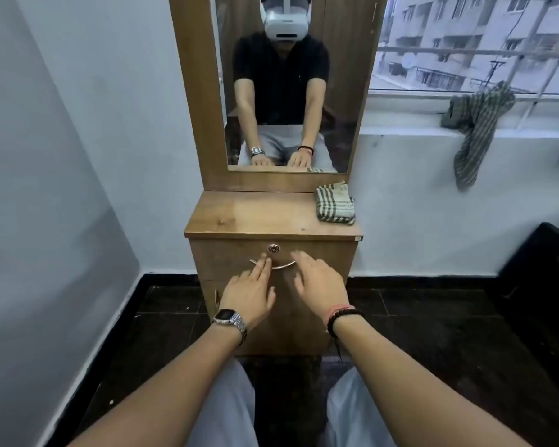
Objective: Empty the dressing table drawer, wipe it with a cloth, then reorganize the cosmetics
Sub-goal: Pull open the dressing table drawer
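Nothing is gripped: left hand (249, 291) is flat, fingertips at the handle (273, 265); right hand (317, 280) is spread just beside the handle. Drawer (320, 258) sits shut, probably stiff; the rigid handle's middle should be hooked. Soft cloth (335, 206) lies above the handle.

No text can be read — no labels.
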